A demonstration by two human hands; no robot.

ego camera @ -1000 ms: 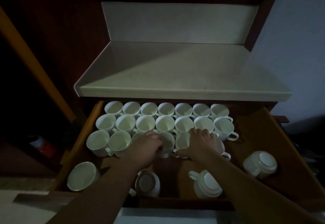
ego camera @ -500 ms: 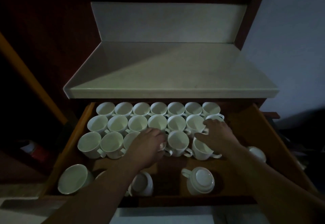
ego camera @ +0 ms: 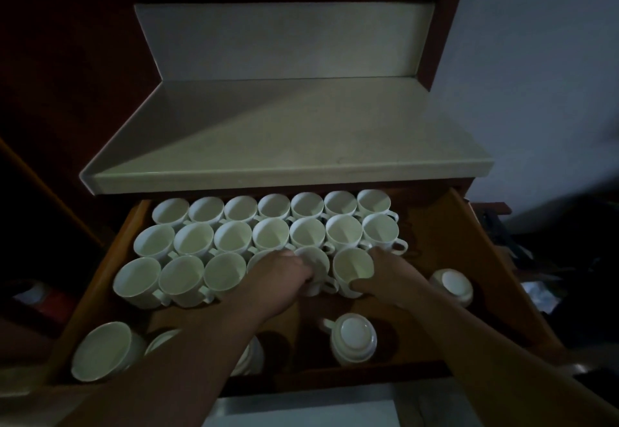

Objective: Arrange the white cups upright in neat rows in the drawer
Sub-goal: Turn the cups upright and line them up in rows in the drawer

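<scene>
The open orange-brown wooden drawer (ego camera: 432,235) holds white ceramic cups with handles. A back row (ego camera: 273,207) of seven and a second row (ego camera: 271,234) of seven stand upright, packed close. The third row (ego camera: 181,279) begins with three upright cups at the left, then one mostly hidden under the left hand (ego camera: 281,276), whose fingers curl round the fifth cup (ego camera: 316,264). The right hand (ego camera: 390,276) grips the sixth cup (ego camera: 353,266), thumb on its near wall, fingers at its far rim. Nearer the front, one upside-down cup (ego camera: 353,336) sits mid-drawer and another overturned cup (ego camera: 452,284) sits by the right wall. A tipped cup (ego camera: 100,351) lies front left, and the left forearm covers others. A pale stone countertop (ego camera: 284,138) juts out above the back row.
</scene>
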